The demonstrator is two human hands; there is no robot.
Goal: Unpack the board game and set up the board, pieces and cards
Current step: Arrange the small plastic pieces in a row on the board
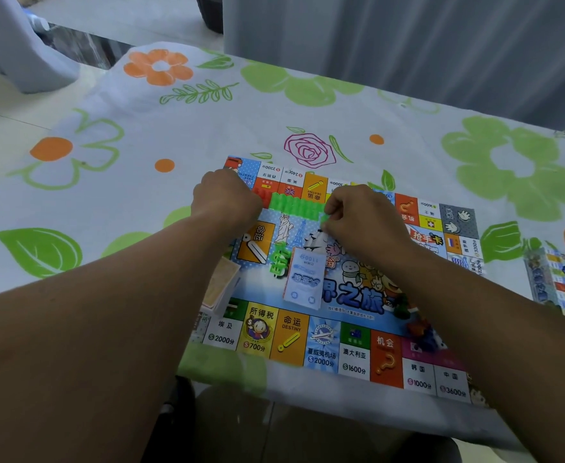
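Centre frame, on board (321, 345): L hand (227, 202) curled round left end of green house strip (294, 205), R hand (364, 218) pinching right end

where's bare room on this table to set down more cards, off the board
Bare tablecloth left of the board, and the far strip between the board and the curtain. Crowded: board centre, with the left hand, right hand, green pieces and card stacks; the box takes the right edge.
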